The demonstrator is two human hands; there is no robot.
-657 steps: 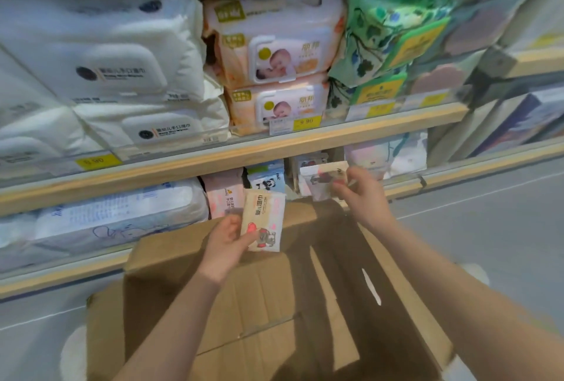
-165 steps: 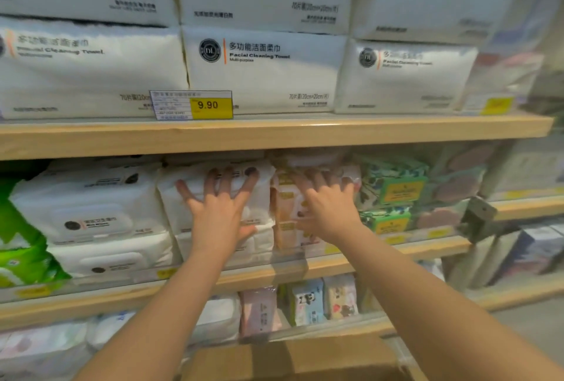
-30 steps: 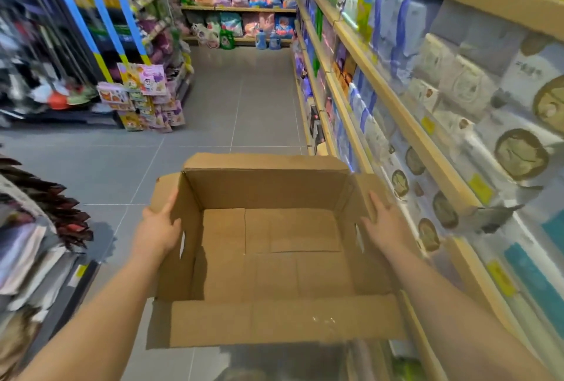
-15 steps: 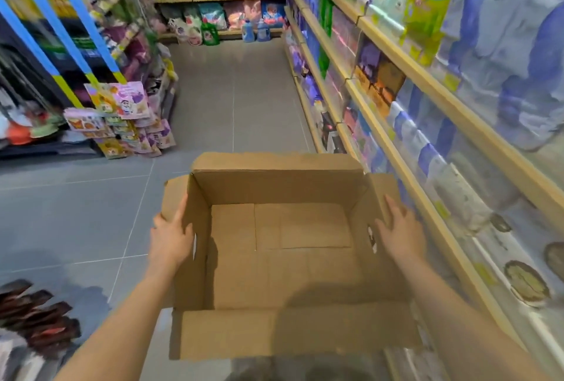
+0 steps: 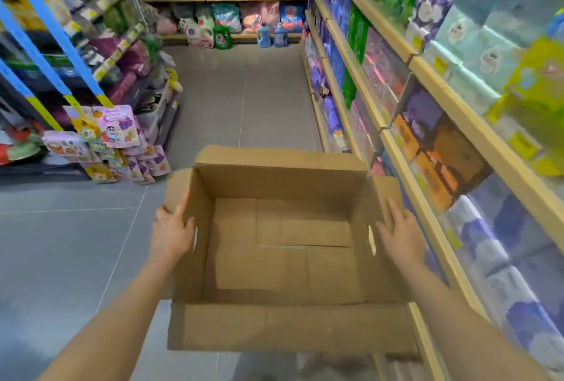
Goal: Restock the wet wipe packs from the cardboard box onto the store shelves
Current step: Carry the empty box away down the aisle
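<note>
An open brown cardboard box [image 5: 280, 258] is carried in front of me above the aisle floor, its flaps folded outward and its inside bare. My left hand [image 5: 172, 229] presses flat against the box's left wall, fingers straight. My right hand [image 5: 399, 229] presses flat against the right wall in the same way. No wet wipe packs lie in the box.
Wooden store shelves [image 5: 393, 142] packed with tissue and wipe packs run along the right. A hanging display of small colourful packs [image 5: 106, 142] stands at the left. Grey tiled floor [image 5: 244, 99] leads to a back shelf with detergent bottles [image 5: 268, 34].
The view has advanced along the aisle with the box held between both hands. The right-hand shelves slid past; the hands keep the same hold on the box walls.
</note>
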